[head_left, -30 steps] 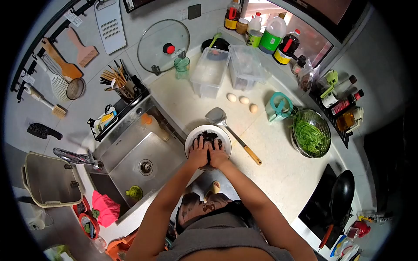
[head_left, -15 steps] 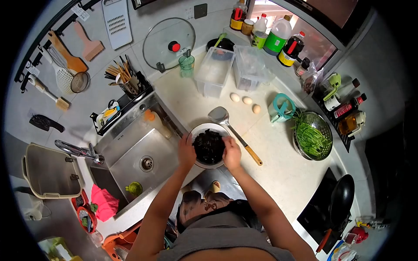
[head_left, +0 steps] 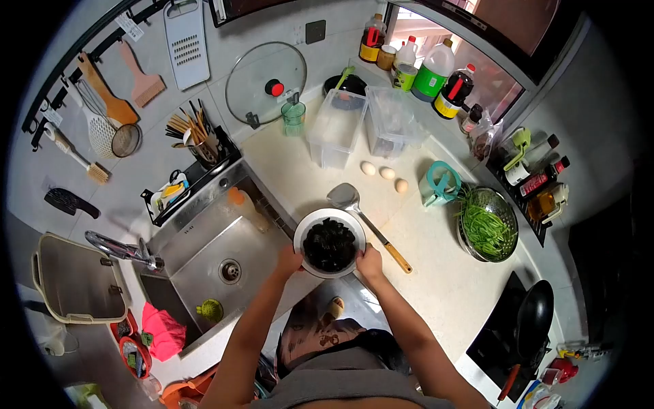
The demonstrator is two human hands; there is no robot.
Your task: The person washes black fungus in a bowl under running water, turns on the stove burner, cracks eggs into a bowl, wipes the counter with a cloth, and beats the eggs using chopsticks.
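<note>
A white bowl [head_left: 300,235] full of dark, wet-looking pieces [head_left: 330,244] is at the counter's front edge, beside the sink. My left hand [head_left: 289,262] grips its left rim, with the fingertips partly hidden under the bowl. On the right rim my right hand [head_left: 369,262] is closed, its thumb up at the edge. Just right of the bowl lies a metal spatula [head_left: 368,221] with a wooden handle. Three eggs [head_left: 387,173] rest farther back on the counter.
The steel sink [head_left: 211,238] is on the left, with a green scrubber [head_left: 210,310] in it. Clear plastic containers [head_left: 334,133] stand at the back. A colander of greens [head_left: 486,225], a teal-lidded jug [head_left: 439,183] and a black pan [head_left: 535,312] are to the right.
Both hands have moved from pressing the dark pieces inside the bowl to holding its rim from either side. The dark pieces are now fully uncovered.
</note>
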